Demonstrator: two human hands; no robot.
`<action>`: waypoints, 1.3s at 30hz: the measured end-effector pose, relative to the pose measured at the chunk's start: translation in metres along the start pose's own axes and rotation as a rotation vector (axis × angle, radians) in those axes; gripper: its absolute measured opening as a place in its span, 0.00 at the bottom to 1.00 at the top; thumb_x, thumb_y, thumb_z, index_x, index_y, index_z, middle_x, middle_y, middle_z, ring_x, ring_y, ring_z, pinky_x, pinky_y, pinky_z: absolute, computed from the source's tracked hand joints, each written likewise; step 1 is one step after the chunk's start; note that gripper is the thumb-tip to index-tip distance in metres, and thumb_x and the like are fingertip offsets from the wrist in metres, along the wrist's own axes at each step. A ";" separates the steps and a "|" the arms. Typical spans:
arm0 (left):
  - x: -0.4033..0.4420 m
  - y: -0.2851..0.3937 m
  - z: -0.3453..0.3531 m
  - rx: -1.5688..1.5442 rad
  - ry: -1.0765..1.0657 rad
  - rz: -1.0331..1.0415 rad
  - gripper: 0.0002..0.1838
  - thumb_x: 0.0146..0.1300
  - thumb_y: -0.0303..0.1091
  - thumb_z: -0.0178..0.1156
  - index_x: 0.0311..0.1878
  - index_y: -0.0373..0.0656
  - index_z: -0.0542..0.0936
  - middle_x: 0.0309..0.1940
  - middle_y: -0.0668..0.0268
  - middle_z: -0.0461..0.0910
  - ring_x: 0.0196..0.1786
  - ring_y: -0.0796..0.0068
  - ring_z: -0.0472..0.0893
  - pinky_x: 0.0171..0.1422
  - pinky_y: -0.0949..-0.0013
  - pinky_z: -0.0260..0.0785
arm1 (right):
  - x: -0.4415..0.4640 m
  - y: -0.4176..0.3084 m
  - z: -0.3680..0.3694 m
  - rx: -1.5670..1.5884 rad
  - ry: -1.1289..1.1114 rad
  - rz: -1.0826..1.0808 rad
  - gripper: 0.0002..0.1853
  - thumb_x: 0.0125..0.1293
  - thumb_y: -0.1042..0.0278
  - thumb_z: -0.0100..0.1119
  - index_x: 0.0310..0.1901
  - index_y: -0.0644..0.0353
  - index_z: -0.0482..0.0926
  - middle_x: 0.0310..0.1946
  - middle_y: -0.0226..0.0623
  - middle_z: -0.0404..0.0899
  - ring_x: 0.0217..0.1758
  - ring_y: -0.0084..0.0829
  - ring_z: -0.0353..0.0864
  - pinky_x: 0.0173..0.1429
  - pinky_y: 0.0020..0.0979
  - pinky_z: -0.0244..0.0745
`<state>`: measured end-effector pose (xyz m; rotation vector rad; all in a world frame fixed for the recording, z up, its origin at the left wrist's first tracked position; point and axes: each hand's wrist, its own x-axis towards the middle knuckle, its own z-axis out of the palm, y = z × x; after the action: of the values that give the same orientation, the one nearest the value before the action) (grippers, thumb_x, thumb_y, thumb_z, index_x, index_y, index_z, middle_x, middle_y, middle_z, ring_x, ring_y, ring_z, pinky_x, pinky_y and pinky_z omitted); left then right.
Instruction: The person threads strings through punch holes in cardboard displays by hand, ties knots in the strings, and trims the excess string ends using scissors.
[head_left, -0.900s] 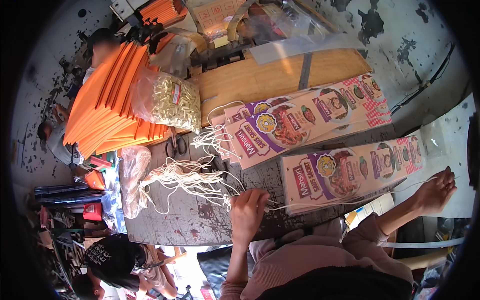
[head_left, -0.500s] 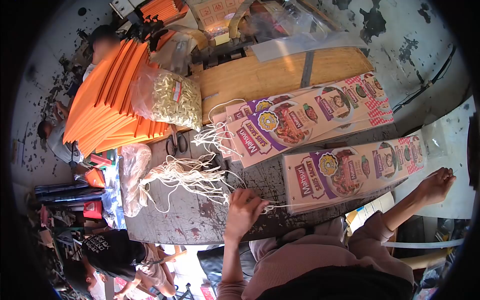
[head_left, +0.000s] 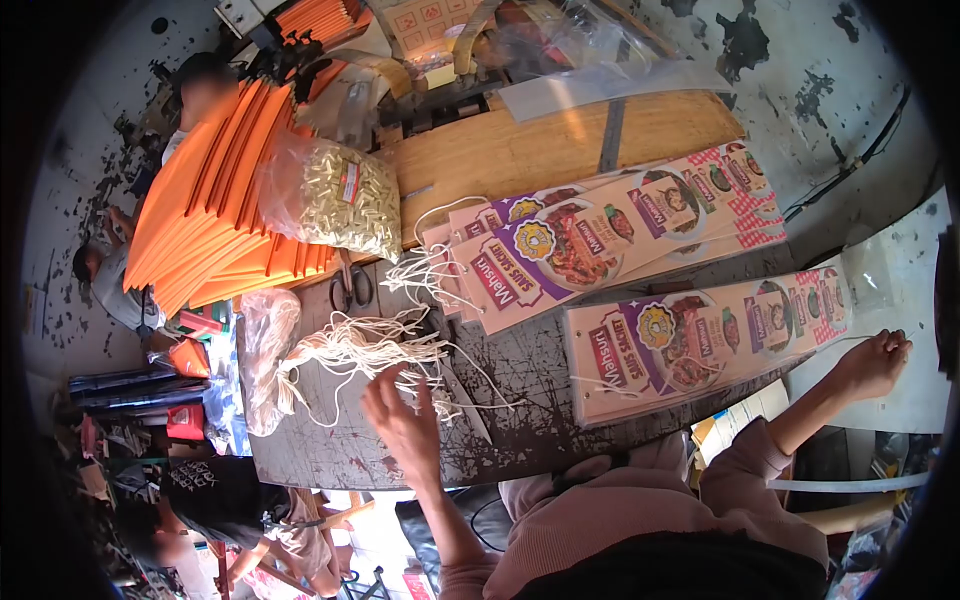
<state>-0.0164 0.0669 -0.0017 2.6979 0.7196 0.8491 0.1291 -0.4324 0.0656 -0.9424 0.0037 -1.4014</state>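
Observation:
My left hand (head_left: 403,425) is over the table at the near edge of a bundle of white strings (head_left: 370,350), its fingers apart with nothing held. At the far right, my right hand (head_left: 875,365) is closed on the end of a white string (head_left: 795,358). That string trails left across a stack of printed "Mahsuri" cards (head_left: 700,345). Behind lies a second, fanned-out pile of the same cards (head_left: 600,240), with white string loops (head_left: 430,272) at its left end. A thin pointed blade (head_left: 470,408) lies just right of my left hand.
Dark-handled scissors (head_left: 352,288) lie behind the strings. A clear bag of brass-coloured small parts (head_left: 350,200) leans by a tall stack of orange folders (head_left: 215,200). A wooden board (head_left: 500,145) spans the back. A person in a black shirt (head_left: 215,500) is at lower left.
My left hand has let go of the string and moved left to the bundle, its fingers opening. The string now lies slack over the card stack. My right hand has barely moved.

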 end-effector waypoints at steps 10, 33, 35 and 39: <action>-0.028 0.111 0.017 -0.587 -0.436 0.625 0.19 0.48 0.30 0.63 0.46 0.45 0.77 0.45 0.63 0.73 0.48 0.66 0.73 0.53 0.66 0.64 | -0.040 -0.006 0.045 0.065 -0.094 0.164 0.07 0.66 0.74 0.42 0.29 0.64 0.65 0.27 0.31 0.59 0.32 0.22 0.57 0.34 0.23 0.54; 0.022 0.040 -0.002 -0.813 -0.161 -0.006 0.06 0.50 0.21 0.63 0.34 0.38 0.79 0.29 0.64 0.80 0.32 0.75 0.78 0.38 0.75 0.69 | -0.045 0.034 0.037 -1.255 -0.373 -1.028 0.04 0.55 0.70 0.63 0.28 0.53 0.76 0.29 0.24 0.78 0.25 0.29 0.70 0.32 0.29 0.64; 0.022 0.043 -0.004 -0.896 -0.160 -0.052 0.08 0.51 0.21 0.62 0.36 0.37 0.78 0.29 0.63 0.80 0.33 0.76 0.79 0.40 0.76 0.68 | -0.047 0.037 0.038 -1.255 -0.414 -0.969 0.04 0.55 0.69 0.62 0.28 0.53 0.76 0.29 0.24 0.78 0.26 0.30 0.70 0.32 0.29 0.64; 0.017 0.036 -0.007 -1.025 -0.181 -0.098 0.12 0.53 0.19 0.61 0.42 0.33 0.74 0.30 0.61 0.79 0.36 0.76 0.79 0.43 0.77 0.69 | -0.053 0.042 0.036 -1.289 -0.456 -0.884 0.04 0.56 0.68 0.61 0.28 0.53 0.76 0.29 0.24 0.77 0.28 0.31 0.69 0.32 0.30 0.64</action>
<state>0.0056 0.0458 0.0241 1.7639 0.2431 0.6678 0.1700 -0.3732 0.0388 -2.5462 0.1865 -1.9275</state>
